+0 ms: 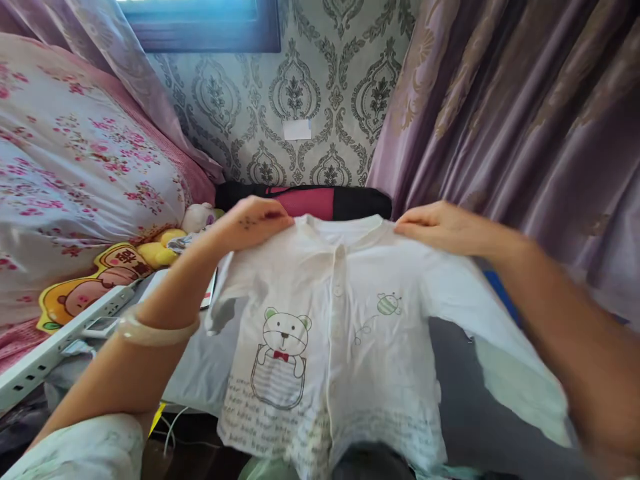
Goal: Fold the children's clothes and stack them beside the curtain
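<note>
A small white baby shirt (385,360) hangs spread out in front of me, front side facing me. It has a buttoned placket, a printed bear in a striped pocket, a small green bee and rows of lettering near the hem. My left hand (260,220) pinches the shoulder beside the collar on the left. The opposite shoulder is gripped by my right hand (435,223), fingers closed on the cloth. One sleeve droops at the left; the other stretches down to the right under my forearm. A pale bangle (157,333) circles my left wrist.
Behind the shirt lies a black and pink long bag (305,200) against the patterned wall. A white power strip (65,347), a pig-printed cushion (95,287) and floral bedding (85,153) are at the left. Purple curtains (515,100) hang at the right. A grey surface (460,380) lies below.
</note>
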### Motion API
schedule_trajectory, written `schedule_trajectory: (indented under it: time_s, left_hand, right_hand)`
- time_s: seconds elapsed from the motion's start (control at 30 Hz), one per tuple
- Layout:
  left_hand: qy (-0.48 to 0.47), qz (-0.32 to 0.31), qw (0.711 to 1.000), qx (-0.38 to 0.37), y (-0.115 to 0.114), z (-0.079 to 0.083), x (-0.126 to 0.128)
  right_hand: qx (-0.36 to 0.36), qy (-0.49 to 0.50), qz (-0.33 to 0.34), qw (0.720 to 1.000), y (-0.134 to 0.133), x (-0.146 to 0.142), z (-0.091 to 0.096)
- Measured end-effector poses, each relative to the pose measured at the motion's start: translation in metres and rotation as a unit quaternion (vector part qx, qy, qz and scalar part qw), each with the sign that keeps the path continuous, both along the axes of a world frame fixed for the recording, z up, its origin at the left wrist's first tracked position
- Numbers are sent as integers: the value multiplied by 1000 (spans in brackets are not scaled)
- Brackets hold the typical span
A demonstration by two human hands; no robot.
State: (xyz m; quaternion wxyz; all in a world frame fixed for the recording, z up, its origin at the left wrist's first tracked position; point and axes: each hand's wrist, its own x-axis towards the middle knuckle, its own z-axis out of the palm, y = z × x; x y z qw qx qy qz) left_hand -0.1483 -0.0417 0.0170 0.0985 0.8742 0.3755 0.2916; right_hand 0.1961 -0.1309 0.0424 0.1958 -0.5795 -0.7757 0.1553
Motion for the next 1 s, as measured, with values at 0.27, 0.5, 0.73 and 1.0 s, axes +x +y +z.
schedule_trajectory:
  time_s: [0.27,0.5,0.73,1.0]
  left_hand:
    - [205,84,971,-87,79,-175,47]
    - [300,90,949,-34,110,-201,60]
    - [321,89,943,-22,157,-201,67]
    - [310,96,945,-26,211,-207,86]
  right_hand:
    - [-66,-273,-70,957,87,3,-163]
    - [-80,-347,-74,931,118,3,-207]
    - [-81,-360,-65,927,175,19,-216]
    - [-88,-334,-82,935,222,29,-215]
